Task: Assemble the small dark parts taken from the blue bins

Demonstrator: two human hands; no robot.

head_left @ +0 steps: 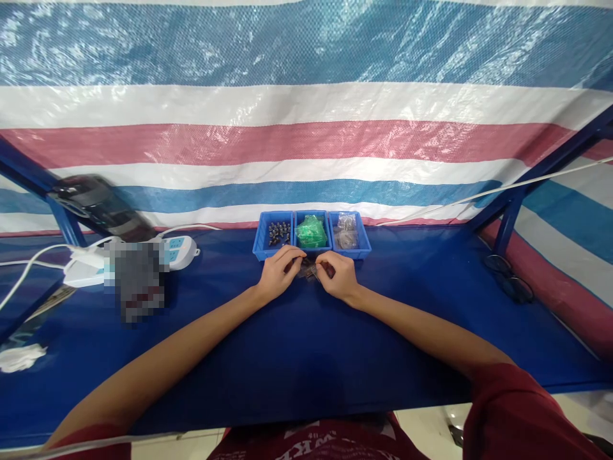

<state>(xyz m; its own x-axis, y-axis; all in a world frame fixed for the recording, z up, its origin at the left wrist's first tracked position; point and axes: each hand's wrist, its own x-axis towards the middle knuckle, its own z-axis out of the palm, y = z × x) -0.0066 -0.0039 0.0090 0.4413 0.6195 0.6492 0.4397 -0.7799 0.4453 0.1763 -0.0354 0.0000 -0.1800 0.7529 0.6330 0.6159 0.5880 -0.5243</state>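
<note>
Packet [309, 271], one, small, see-through, with dark contents too small to identify; located between the two hands, close in front of the bins, contact with the bench [297, 358] uncertain. Right hand [342, 275]: thumb and fingers together, apparently clamped on the packet's edge. Left hand [276, 273]: fingers curled toward the thumb, tips at or just beside the packet's other side; grip impossible to tell.

Stage, by judgement: partway through handling one packet, not yet released; no finished piece identifiable; ample stock left in all three bins.

Beyond the fingers, three blue bins in a row: left bin [259, 243], small dark parts [280, 233]; middle bin [313, 250], green packets [311, 231]; right bin [365, 243], clear bags [346, 232].

Farther left: power strip [182, 253], crumpled tissue [22, 358]. Far right: dark glasses [517, 289]. Behind: striped sheet [306, 140].
</note>
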